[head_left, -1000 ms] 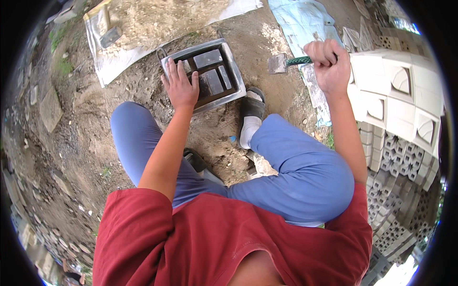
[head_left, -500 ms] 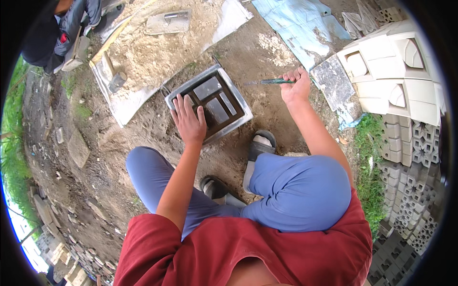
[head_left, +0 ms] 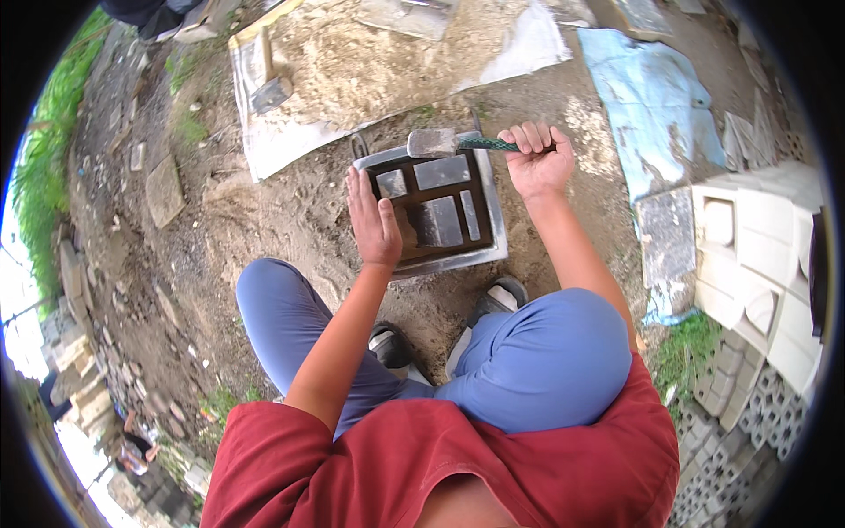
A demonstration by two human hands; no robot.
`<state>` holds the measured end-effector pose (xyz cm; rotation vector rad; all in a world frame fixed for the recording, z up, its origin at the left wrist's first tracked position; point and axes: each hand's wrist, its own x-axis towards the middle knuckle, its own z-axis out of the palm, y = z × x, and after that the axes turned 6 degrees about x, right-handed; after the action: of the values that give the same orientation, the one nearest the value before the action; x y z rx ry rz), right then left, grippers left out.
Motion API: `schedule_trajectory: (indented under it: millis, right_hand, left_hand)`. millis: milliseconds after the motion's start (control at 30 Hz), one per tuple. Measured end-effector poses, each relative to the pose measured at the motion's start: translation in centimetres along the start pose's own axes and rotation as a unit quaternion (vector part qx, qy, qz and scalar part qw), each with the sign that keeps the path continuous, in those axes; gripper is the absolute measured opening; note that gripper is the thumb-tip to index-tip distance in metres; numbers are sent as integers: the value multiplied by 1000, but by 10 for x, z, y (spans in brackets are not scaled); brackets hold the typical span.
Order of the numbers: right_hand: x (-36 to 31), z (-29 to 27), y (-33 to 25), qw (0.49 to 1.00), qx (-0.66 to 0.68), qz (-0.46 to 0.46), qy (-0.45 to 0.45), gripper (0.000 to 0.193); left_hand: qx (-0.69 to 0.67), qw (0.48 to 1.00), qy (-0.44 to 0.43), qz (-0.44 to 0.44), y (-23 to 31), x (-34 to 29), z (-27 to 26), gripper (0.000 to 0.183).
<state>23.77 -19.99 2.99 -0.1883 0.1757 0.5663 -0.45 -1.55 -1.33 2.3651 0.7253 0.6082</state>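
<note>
Okay, I'm watching through the head camera and taking the grey rectangular metal mould as the clock's centre. It is lying on the bare brown dirt, just ahead of the wearer's feet. Inside it, several dark flat-topped blocks are sitting with gaps between them.

Left hand is resting at 9 o'clock, fingers straight and together along that rim, thumb spread; it is grasping nothing. Right hand is hanging at 2 o'clock, clenched around a hand tool with a green handle and a squared-off grey head. Handle is pointing sideways, head is showing at 12 o'clock, overlapping the far rim in view; I'm not able to tell whether it's touching.

Further out: a white sheet bearing pale sandy material is spreading from 10 to 12 o'clock. A hammer with a pale handle and blocky grey head is lying on its left side, at 10. A crumpled light-blue sheet is lying at 2. A stack of off-white square blocks is standing at 3, grey perforated blocks are sitting at 4. Black open-toed sandals are showing around 5 and 6.
</note>
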Motion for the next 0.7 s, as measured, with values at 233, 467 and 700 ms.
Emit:
schedule_trajectory:
  millis: [233, 467, 700]
  right_hand:
    - [33, -10, 43, 989, -33, 119, -80, 37]
    - [26, -29, 42, 992, -81, 74, -56, 29]
    - [12, -40, 21, 921, -389, -37, 3, 20]
  left_hand:
    - [102, 993, -57, 4, 9, 9, -1, 81]
    - [154, 982, -114, 6, 21, 7, 5, 83]
    - [177, 975, -135, 19, 12, 8, -4, 88]
